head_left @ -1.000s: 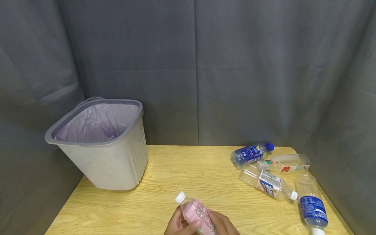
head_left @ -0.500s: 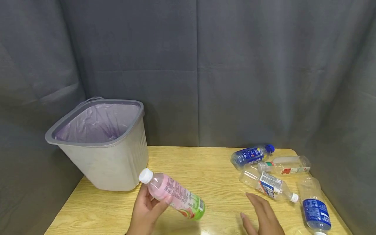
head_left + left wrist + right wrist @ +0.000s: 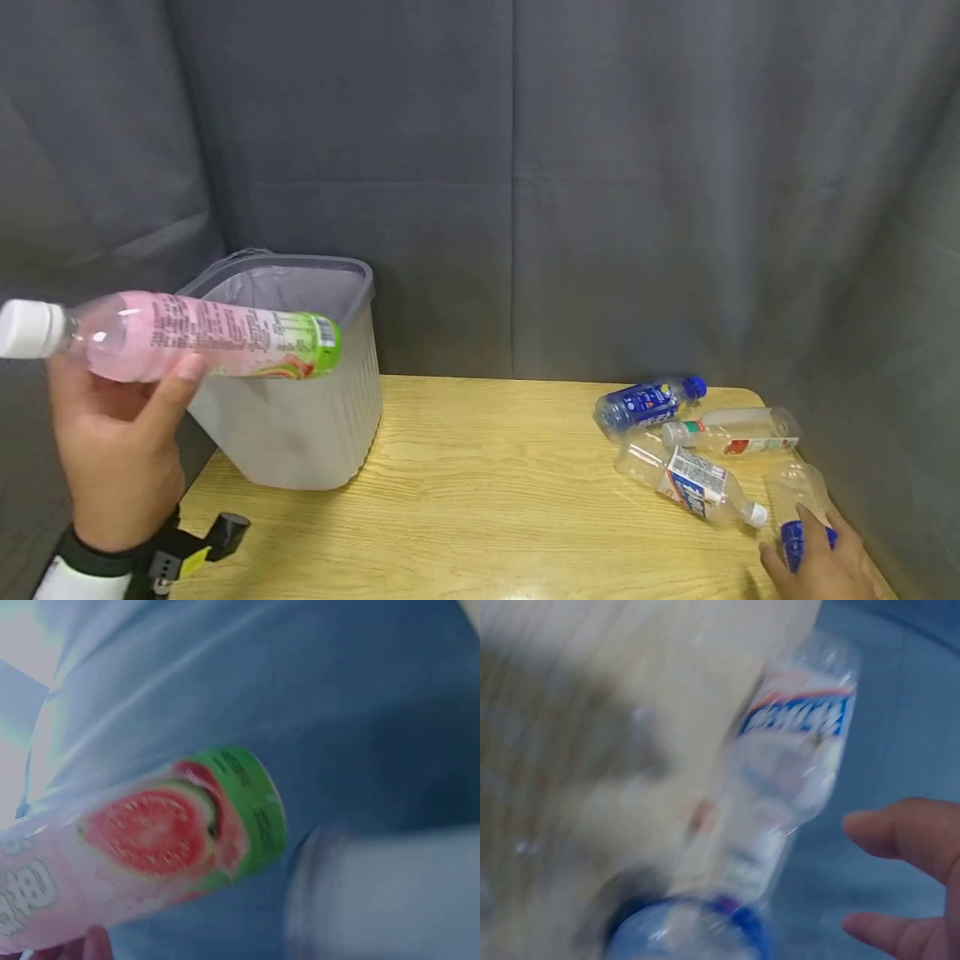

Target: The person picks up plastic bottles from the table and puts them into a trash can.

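My left hand [image 3: 123,450] holds a plastic bottle [image 3: 202,337] with a pink and green label and a white cap, raised in front of the bin's near side. The bottle lies nearly level, its cap to the left. In the left wrist view the cut red fruit on its label [image 3: 150,832] shows, with fingertips below. My right hand [image 3: 825,562] is over a clear bottle with a blue label [image 3: 797,492] at the table's right edge, fingers spread. Whether it touches that bottle I cannot tell. The right wrist view is blurred; fingers [image 3: 907,832] are apart there.
A grey-white bin [image 3: 300,433] with a thin purple liner stands at the table's left. Several other bottles lie at the right: a blue-capped bottle [image 3: 648,404], a clear bottle [image 3: 735,432] and a white-capped bottle [image 3: 693,483]. Dark curtains [image 3: 450,208] hang behind the wooden table [image 3: 487,500].
Both hands were at the pink bottle a second ago. The left hand has carried it up and left to the bin, while the right hand let go and moved right to the blue-labelled bottle.
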A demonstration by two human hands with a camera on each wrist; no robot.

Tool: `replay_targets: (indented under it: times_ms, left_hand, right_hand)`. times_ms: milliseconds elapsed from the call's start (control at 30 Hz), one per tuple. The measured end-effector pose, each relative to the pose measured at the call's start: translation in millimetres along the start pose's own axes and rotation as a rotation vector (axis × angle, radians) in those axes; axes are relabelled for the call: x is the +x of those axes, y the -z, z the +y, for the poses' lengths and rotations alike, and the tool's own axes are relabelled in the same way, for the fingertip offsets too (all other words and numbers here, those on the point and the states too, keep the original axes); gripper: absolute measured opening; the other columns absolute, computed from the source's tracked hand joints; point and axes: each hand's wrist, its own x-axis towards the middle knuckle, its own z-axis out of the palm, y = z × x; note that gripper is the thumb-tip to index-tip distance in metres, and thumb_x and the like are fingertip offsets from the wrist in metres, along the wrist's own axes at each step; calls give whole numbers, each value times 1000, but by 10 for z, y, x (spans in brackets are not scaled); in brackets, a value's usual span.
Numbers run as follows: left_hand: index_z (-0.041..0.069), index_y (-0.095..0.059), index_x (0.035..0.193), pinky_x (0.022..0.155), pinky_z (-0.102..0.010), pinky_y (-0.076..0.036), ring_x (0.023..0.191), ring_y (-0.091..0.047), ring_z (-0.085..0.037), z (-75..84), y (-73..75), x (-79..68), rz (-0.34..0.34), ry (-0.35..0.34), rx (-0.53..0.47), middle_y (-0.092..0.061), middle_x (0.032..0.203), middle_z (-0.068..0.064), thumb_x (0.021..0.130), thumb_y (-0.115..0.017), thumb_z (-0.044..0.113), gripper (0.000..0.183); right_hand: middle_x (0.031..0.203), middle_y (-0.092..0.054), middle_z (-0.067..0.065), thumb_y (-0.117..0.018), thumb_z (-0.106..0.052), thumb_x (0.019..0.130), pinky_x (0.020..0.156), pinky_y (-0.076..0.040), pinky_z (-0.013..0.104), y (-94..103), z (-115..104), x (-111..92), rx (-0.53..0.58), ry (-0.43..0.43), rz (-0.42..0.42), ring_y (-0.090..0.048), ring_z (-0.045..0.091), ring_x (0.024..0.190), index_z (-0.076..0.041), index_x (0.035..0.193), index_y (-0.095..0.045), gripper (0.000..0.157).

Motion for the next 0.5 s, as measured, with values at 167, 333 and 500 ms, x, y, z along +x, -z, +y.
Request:
replay_targets:
  times_ms: [167,333,500]
  left_hand:
    - [1,-44,133,94,-26,-52,118,-56,-30,97,143,420,68,-6,178,-54,129,-21,72,-68,-23,70]
    - [9,-42,135,99,-23,-50,124,-53,-26,-21,278,607,95,88,352,-53,132,-12,75,-74,-13,72]
    - [9,-41,133,90,-18,-52,121,-54,-24,-145,324,637,113,139,356,-53,129,-10,73,-76,-11,73]
  right_hand:
    - [136,-19,39,-73,-47,77,95,-41,67,-178,218,150,-153,-182,-140,-35,59,121,2,143,-20,98]
    - [134,-17,41,-73,-34,79,98,-39,67,-275,295,87,-98,-252,-117,-30,58,123,0,149,-9,100]
    - [139,-12,38,-72,-23,81,96,-35,70,-448,436,48,25,-222,4,-23,57,126,-7,153,1,104]
